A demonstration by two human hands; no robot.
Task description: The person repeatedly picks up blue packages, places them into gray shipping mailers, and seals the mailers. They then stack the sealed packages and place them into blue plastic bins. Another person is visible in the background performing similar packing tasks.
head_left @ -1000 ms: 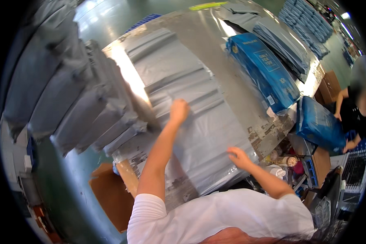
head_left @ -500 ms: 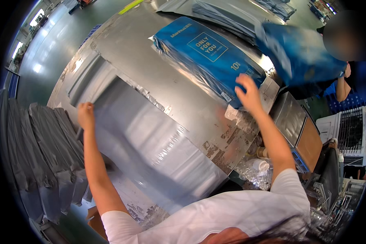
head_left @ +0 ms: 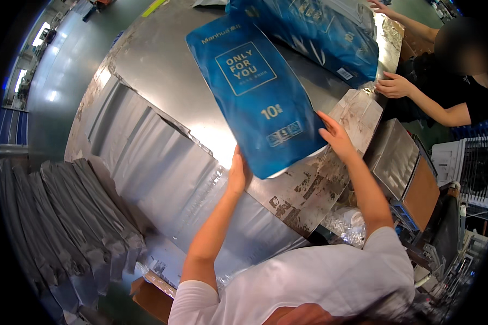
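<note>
A blue printed plastic pack [head_left: 255, 108], flat and long with pale lettering on its face, lies tilted in front of me over the metal table. My left hand [head_left: 237, 170] presses against its near left edge, fingers mostly hidden by the pack's side. On the opposite edge my right hand [head_left: 337, 138] grips near the lower right corner, with the thumb and fingers along the side. Left of the pack, close to my left forearm, a large grey plastic bag [head_left: 168, 173] is spread flat on the table.
Farther back, a second blue pack [head_left: 325, 43] rests near a co-worker's hands [head_left: 395, 85]. Bundles of grey plastic bags [head_left: 65, 227] hang at the left. A metal box-like device [head_left: 390, 157] stands at the right, past the worn table edge [head_left: 303, 200].
My left hand has left the grey bag and come right to the blue pack. The pack has turned and moved nearer. The co-worker's blue pack has come down onto the table.
</note>
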